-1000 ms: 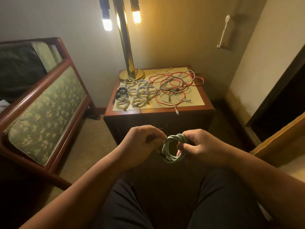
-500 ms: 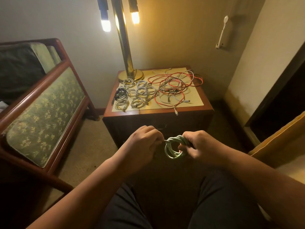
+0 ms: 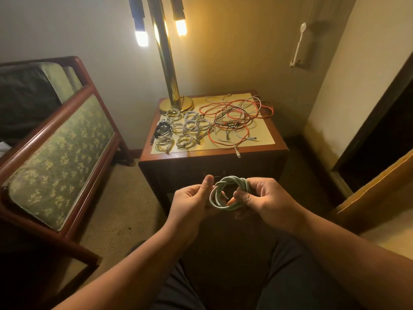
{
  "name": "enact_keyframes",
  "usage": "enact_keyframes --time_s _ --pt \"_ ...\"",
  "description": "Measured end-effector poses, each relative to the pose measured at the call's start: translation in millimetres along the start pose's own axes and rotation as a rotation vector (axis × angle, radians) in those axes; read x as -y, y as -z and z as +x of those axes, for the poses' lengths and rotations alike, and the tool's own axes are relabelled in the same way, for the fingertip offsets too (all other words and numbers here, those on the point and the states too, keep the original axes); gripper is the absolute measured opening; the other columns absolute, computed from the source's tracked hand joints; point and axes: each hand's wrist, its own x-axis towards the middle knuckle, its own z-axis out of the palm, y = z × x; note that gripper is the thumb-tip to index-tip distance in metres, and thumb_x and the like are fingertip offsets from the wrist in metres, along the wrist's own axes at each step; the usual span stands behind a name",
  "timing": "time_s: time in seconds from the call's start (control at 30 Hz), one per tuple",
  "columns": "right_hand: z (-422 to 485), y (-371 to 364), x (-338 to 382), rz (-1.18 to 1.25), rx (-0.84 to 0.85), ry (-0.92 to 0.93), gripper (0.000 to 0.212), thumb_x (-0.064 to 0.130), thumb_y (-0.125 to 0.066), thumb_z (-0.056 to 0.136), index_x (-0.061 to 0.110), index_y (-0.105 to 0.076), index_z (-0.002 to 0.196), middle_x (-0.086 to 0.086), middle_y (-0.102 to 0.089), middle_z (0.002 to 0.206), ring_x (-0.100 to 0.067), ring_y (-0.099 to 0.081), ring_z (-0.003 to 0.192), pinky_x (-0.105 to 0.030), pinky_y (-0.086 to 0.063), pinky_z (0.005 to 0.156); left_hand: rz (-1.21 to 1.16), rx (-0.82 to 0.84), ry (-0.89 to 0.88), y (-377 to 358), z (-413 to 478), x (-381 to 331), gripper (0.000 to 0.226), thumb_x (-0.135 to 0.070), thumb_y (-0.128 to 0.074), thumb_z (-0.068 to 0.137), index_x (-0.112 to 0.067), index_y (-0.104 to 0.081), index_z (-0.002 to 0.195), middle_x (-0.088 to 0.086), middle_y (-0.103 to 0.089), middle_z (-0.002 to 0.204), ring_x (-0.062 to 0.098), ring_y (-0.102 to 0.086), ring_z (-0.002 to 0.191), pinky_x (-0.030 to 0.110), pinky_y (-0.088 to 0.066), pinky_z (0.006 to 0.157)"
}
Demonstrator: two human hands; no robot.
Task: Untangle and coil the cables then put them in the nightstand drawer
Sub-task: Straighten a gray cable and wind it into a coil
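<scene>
A pale green coiled cable [image 3: 225,193] is held in front of the nightstand [image 3: 212,162], between both hands. My right hand [image 3: 260,199] pinches the coil's right side. My left hand [image 3: 193,199] grips its left side, palm turned up and thumb raised. On the nightstand top, several small coiled white cables [image 3: 190,128] and one black coil [image 3: 162,130] lie at the left. A tangle of red, white and black cables [image 3: 234,119] lies at the right. The drawer front is dark, shut and partly hidden behind my hands.
A brass lamp base [image 3: 176,104] stands at the nightstand's back left, its pole rising to lit bulbs. A wooden-framed green sofa [image 3: 58,153] sits to the left. A yellow bed edge [image 3: 375,195] is at the right. My dark-trousered legs fill the bottom.
My left hand has turned palm-up and shifted its grip to the coil's left side. The coil has rotated and now faces me more openly.
</scene>
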Motion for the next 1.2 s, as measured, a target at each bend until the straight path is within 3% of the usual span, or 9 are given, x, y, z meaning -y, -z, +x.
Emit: enact_keyframes --time_s 0.07,0.17,0.23,0.3,0.4,0.67,0.93,1.07,1.2 --pt "0.3 -0.2 -0.6 -0.028 -0.007 0.031 0.012 0.01 -0.062 0.098 0.004 -0.068 0.106 -0.013 -0.076 0.093 -0.027 -0.075 0.086 -0.034 -0.062 0.072 -0.002 0.023 0.0 -3.0 -1.9 -2.2 0.038 -0.037 -0.08 0.078 -0.004 -0.078 0.096 0.024 -0.074 0.096 0.041 -0.073 0.093 0.049 -0.06 0.084" --pt "1.5 2.2 -2.2 -0.188 -0.014 0.085 0.006 0.013 -0.065 0.097 0.009 -0.069 0.1 -0.008 -0.074 0.089 -0.02 -0.074 0.084 -0.032 -0.061 0.074 0.039 0.02 -0.069 -1.8 -2.9 -10.7 0.041 -0.02 -0.084 0.072 -0.006 -0.073 0.109 0.017 -0.077 0.096 0.034 -0.075 0.09 0.037 -0.062 0.073" --pt "3.5 6.0 -4.7 -0.383 -0.002 0.112 0.005 0.017 -0.066 0.097 0.014 -0.067 0.093 -0.001 -0.069 0.081 -0.008 -0.066 0.072 -0.025 -0.056 0.065 0.033 0.032 -0.093 1.1 -3.1 -14.9 0.045 -0.012 -0.082 0.072 -0.008 -0.069 0.115 0.017 -0.077 0.097 0.031 -0.076 0.089 0.032 -0.062 0.07" --pt "5.7 9.5 -7.5 -0.532 0.018 0.1 0.011 0.021 -0.066 0.098 0.021 -0.062 0.087 0.005 -0.063 0.076 -0.002 -0.056 0.064 -0.022 -0.049 0.058 0.032 0.045 -0.096 0.2 -5.6 -18.1 0.047 -0.012 -0.083 0.069 -0.008 -0.069 0.114 0.017 -0.077 0.097 0.031 -0.076 0.089 0.032 -0.062 0.07" --pt "7.4 13.7 -10.8 -0.64 0.014 0.093 0.013 0.023 -0.066 0.097 0.025 -0.059 0.086 0.008 -0.061 0.077 -0.001 -0.057 0.066 -0.019 -0.046 0.059 0.037 0.065 -0.085 -5.0 -8.5 -15.8 0.042 -0.009 -0.083 0.07 -0.006 -0.07 0.11 0.016 -0.077 0.096 0.029 -0.076 0.088 0.031 -0.062 0.069" --pt "7.5 15.7 -8.3 -0.666 -0.015 0.162 0.016 0.011 -0.065 0.096 0.024 -0.058 0.092 0.009 -0.063 0.084 0.004 -0.062 0.078 -0.012 -0.048 0.062 -0.058 0.162 0.055 -6.6 -4.0 -10.9 0.049 -0.019 -0.095 0.052 -0.011 -0.078 0.098 0.02 -0.075 0.104 0.031 -0.073 0.097 0.036 -0.061 0.079" --pt "5.0 11.8 -5.1 -0.67 -0.012 0.088 0.02 0.013 -0.062 0.099 0.03 -0.055 0.091 0.01 -0.062 0.084 0.01 -0.059 0.076 -0.011 -0.046 0.06 -0.133 0.196 0.073 -7.6 -4.7 -7.8 0.051 -0.016 -0.093 0.048 -0.007 -0.076 0.095 0.019 -0.073 0.094 0.026 -0.073 0.083 0.03 -0.061 0.067" --pt "6.1 12.6 -5.3 -0.706 -0.018 0.067 0.018 0.015 -0.062 0.099 0.029 -0.053 0.092 0.009 -0.061 0.083 0.01 -0.059 0.074 -0.01 -0.046 0.059 -0.131 0.201 0.034 -8.4 -6.3 -6.4 0.046 -0.019 -0.092 0.052 -0.007 -0.077 0.094 0.019 -0.074 0.098 0.025 -0.073 0.086 0.028 -0.061 0.068" --pt "7.8 13.9 -7.8 -0.739 -0.056 0.031 0.011 0.017 -0.061 0.1 0.025 -0.054 0.095 0.009 -0.062 0.086 -0.003 -0.061 0.072 -0.011 -0.046 0.058 -0.103 0.181 -0.068 -11.1 -9.0 -2.7 0.038 -0.012 -0.086 0.07 -0.001 -0.07 0.102 0.02 -0.073 0.101 0.031 -0.072 0.093 0.034 -0.062 0.077"
